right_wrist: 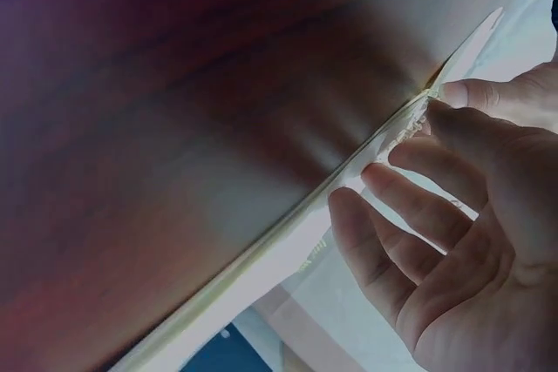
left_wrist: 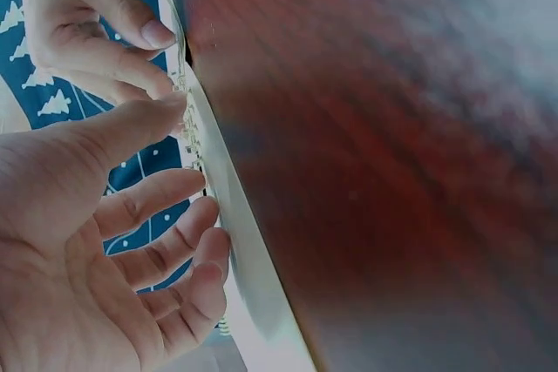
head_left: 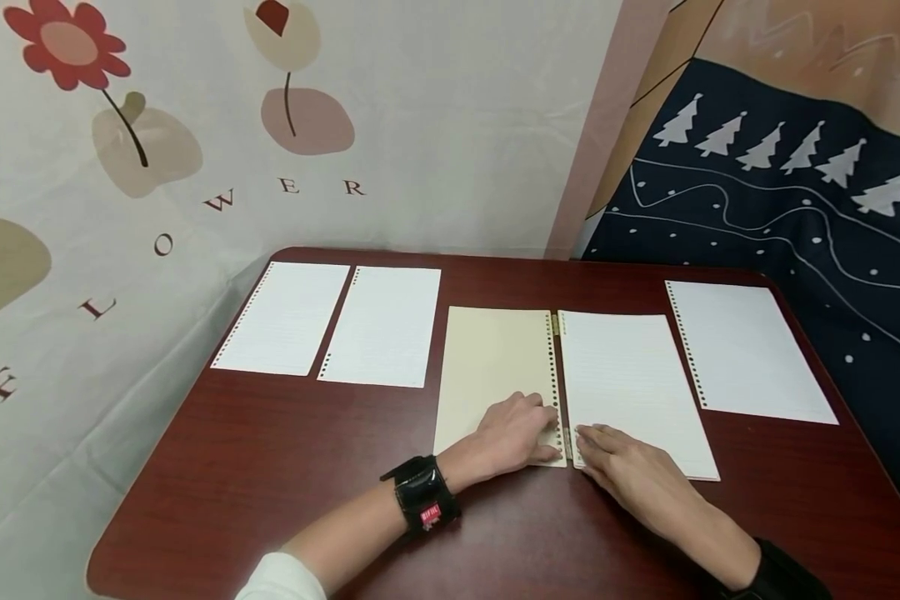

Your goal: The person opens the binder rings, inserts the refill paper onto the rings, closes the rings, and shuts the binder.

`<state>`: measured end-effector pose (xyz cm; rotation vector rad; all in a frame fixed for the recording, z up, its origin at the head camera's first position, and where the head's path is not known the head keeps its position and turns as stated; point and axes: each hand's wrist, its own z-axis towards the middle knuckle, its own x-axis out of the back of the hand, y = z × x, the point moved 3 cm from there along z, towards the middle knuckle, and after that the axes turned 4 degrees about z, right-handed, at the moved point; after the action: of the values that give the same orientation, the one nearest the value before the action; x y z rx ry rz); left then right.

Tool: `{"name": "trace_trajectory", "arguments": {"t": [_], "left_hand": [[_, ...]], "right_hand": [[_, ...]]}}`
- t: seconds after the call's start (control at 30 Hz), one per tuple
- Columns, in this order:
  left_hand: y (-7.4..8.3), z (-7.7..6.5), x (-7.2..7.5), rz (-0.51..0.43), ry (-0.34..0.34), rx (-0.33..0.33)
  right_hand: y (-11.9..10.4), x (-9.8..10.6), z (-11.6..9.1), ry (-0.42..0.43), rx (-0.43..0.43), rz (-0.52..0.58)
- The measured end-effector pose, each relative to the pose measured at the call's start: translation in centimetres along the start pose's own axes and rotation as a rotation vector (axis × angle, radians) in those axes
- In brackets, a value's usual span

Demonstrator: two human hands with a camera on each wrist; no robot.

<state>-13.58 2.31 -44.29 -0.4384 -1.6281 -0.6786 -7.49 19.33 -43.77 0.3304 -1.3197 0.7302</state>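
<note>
A loose-leaf notebook lies spread on the table, with a cream punched sheet (head_left: pixel 495 358) on its left side and white lined paper (head_left: pixel 622 375) on its right. Between the two halves runs the metal ring binding (head_left: pixel 556 325). My left hand (head_left: pixel 516 435) rests on the cream sheet by its holes, with gently bent fingers. My right hand (head_left: pixel 630 471) lies with extended fingers on the white paper's lower left corner, close to the binding. In the left wrist view, the fingertips of the left hand (left_wrist: pixel 131 233) touch the paper along the rings; the right hand (right_wrist: pixel 453 206) does likewise.
Two loose punched sheets, one at the far left (head_left: pixel 281 317) and one beside it (head_left: pixel 381 325), lie left of the notebook. Another white sheet (head_left: pixel 750 350) lies at the right. The dark red table (head_left: pixel 270 467) meets a flower-print curtain (head_left: pixel 450 167) and a navy tree-pattern cloth (head_left: pixel 780 217).
</note>
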Motion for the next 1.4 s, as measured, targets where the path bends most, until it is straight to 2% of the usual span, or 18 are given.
{"name": "trace_trajectory", "arguments": {"t": [0.2,0.37,0.43,0.63,0.77,1.17,1.3,1.4], "left_hand": [[-0.1,0.0,0.2,0.010,-0.007,-0.014],[-0.4,-0.2,0.8,-0.021,0.010,-0.015],[-0.8,-0.3,1.3,-0.052,0.052,-0.006],[-2.6,-0.7,2.7,-0.192,0.250,0.076],[-3.5,-0.7,3.3,-0.214,0.318,0.110],[-3.9,-0.3,3.2,-0.211,0.297,0.115],[-4.1,-0.1,3.1,-0.208,0.287,0.128],[-3.9,0.2,3.2,-0.200,0.283,0.125]], "right_hand": [[0.0,0.2,0.1,0.005,0.023,-0.018],[0.5,1.2,0.3,0.094,0.011,0.034],[0.9,1.9,0.3,0.131,-0.038,0.065],[2.8,4.6,-0.2,0.224,-0.307,0.140],[3.8,5.4,-0.4,0.248,-0.369,0.131],[6.1,5.1,-0.3,0.226,-0.418,0.129],[7.4,5.2,-0.5,0.244,-0.430,0.150],[8.8,5.4,-0.7,0.234,-0.473,0.179]]}}
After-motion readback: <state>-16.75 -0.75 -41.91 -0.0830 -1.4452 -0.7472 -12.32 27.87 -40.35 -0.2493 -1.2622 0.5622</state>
